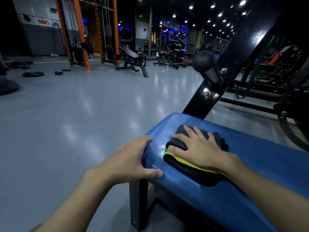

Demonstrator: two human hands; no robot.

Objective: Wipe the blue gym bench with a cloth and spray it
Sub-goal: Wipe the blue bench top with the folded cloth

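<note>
The blue worktop, the padded top of a gym bench, fills the near right of the view and runs from its rounded left end off to the right edge. On it, close to that left end, lies a folded cloth, dark grey to black with a yellow-green layer showing along its near fold. The right hand lies flat on top of the cloth with its fingers spread and straight, the palm pressing down and the thumb on the yellow-green edge. The left hand is apart from it, wrapped over the worktop's left end: the fingers curl onto the far side of the rounded corner and the thumb bears on the near edge. Between the two hands the blue padding shows a wet sheen just left of the cloth. Under the left end a black steel leg goes down to the grey floor. Behind the worktop a slanted black frame beam rises to the upper right, with a peg capped by a round black knob sticking out of it, and a green resistance band hangs to its right. Far across the floor stand an orange rack and a black adjustable bench, and a weight plate lies on the floor at the far left.
</note>
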